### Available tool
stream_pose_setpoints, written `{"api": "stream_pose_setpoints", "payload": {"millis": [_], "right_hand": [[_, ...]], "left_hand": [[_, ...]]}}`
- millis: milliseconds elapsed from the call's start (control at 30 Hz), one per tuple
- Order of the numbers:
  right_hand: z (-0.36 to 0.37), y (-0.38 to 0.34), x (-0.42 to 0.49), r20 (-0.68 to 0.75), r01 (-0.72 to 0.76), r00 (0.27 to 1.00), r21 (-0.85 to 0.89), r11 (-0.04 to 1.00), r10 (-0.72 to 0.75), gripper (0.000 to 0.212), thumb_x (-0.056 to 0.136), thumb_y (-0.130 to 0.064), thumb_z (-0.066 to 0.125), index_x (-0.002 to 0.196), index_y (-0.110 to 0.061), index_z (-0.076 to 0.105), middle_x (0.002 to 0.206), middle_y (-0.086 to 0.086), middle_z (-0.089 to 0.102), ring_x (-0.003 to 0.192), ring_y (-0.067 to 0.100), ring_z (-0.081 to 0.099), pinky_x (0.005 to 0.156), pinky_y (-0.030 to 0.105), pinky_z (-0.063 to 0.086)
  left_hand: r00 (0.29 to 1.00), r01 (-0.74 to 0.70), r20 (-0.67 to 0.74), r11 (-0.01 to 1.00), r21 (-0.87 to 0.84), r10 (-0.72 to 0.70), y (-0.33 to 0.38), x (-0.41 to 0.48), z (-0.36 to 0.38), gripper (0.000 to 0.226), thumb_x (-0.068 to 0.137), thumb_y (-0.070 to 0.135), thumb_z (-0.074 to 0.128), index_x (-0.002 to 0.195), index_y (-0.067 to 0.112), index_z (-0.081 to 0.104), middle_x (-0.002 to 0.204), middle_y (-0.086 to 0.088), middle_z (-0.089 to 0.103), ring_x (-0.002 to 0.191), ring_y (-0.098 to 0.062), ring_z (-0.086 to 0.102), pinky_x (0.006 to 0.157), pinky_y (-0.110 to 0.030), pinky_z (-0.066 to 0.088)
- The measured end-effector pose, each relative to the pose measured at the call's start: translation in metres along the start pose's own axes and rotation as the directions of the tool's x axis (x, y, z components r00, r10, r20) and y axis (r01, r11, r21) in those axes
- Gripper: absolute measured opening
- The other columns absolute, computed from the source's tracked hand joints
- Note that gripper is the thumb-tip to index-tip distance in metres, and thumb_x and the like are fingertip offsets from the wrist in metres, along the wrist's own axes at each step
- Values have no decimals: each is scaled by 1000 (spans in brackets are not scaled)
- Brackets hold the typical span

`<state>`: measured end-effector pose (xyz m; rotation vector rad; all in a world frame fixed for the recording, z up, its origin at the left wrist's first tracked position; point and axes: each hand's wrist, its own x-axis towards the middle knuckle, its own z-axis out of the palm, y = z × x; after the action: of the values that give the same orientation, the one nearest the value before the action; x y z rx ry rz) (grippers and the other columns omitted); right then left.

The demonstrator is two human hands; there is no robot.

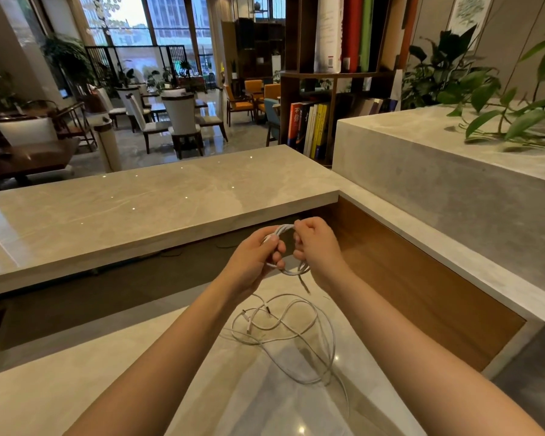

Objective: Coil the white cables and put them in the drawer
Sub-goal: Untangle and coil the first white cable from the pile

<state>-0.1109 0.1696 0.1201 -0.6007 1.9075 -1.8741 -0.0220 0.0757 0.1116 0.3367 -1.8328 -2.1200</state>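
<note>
Forearms, two, bare, entered from the bottom edge and reached forward over a pale marble surface (76,388).

Upper counter (123,209): glossy beige slab at left and centre, raised above the near surface, with a dark recess beneath it.

Left hand (254,258): fingers closed round the left side of a small coil of white cable (285,229), thumb pressed on top of the strands.

Coil of white cable: several turns gathered into one ring, held in the air between both hands, above the near surface and in front of the recess. One short end with a plug (304,283) hung down from the lower side of the ring.

Right hand (320,250): curled tight on the right side of the same coil, knuckles up, just beside the left hand.

Loose white cables (296,335): a tangle of overlapping loops lying flat on the near surface, below the hands and between the forearms; how many cables could not be told. One strand trailed toward the bottom edge.

Wood panel (406,278): brown, lining the inner wall at right of the hands.

Grey stone ledge (453,171): far right, higher, with green plant leaves (516,121) trailing over it.

Bookshelf (328,89): behind the ledge, holding upright books.
</note>
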Motion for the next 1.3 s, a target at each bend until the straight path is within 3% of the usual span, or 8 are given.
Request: {"api": "stream_pose_setpoints", "payload": {"millis": [167,233,300,433,567,767,1100,1300], "right_hand": [[5,-15,-5,254,-420,902,329,846,350,24,99,-9,38,77,-5,48,59,2,37,36,6,27,34,16,23],[-10,-26,-4,332,-415,876,154,897,349,18,97,-9,43,85,-1,54,58,2,41,38,5,29,34,14,23],[-27,-33,-1,322,-105,921,-335,936,218,17,93,-13,52,92,0,62,61,0,51,45,6,39,40,14,30],[-45,-25,9,340,339,933,-728,596,-116,18,94,-20,52,107,-15,63,77,-8,59,71,5,56,60,14,41],[-45,-4,4,397,390,910,-730,561,-117,24,97,-22,45,115,-16,60,82,-10,58,68,7,53,59,17,40],[-31,5,-2,475,438,866,-568,697,-158,18,98,-26,43,100,-19,59,83,-7,59,69,6,50,62,20,38],[-23,9,-5,360,427,899,-592,684,-250,16,94,-20,53,103,-15,65,84,-4,62,71,1,51,63,16,38],[-21,9,-7,151,198,976,-309,930,-157,14,92,-20,56,91,-9,66,69,-1,59,56,7,46,52,20,37]], "left_hand": [[951,-99,-184,808,580,248,-15,2,-5,28,98,12,40,118,13,59,73,4,54,61,-12,49,62,-30,44],[936,-144,-124,679,719,330,-14,2,-13,26,97,13,43,115,15,60,80,9,56,70,-9,52,65,-26,44],[941,-128,-109,634,763,320,-12,2,-23,25,97,16,44,116,16,60,90,8,58,78,-6,52,66,-18,42],[990,125,-73,992,11,-124,-7,-5,-34,30,99,18,39,120,4,56,78,-4,56,62,-11,45,57,-21,40],[973,218,69,770,-600,-222,-5,-11,-39,38,97,20,34,117,-3,57,80,-13,59,62,-13,47,53,-20,44],[965,256,214,729,-635,-153,-2,-17,-33,48,70,5,74,116,-2,63,86,-15,60,68,-14,54,62,-22,52],[969,199,-57,898,-392,-239,5,-16,-23,22,94,14,47,96,1,65,68,-6,55,56,-11,48,51,-20,51],[974,164,-56,850,-501,-221,6,-15,-17,31,98,21,40,95,0,63,67,-9,59,59,-12,49,45,-16,43]]}}
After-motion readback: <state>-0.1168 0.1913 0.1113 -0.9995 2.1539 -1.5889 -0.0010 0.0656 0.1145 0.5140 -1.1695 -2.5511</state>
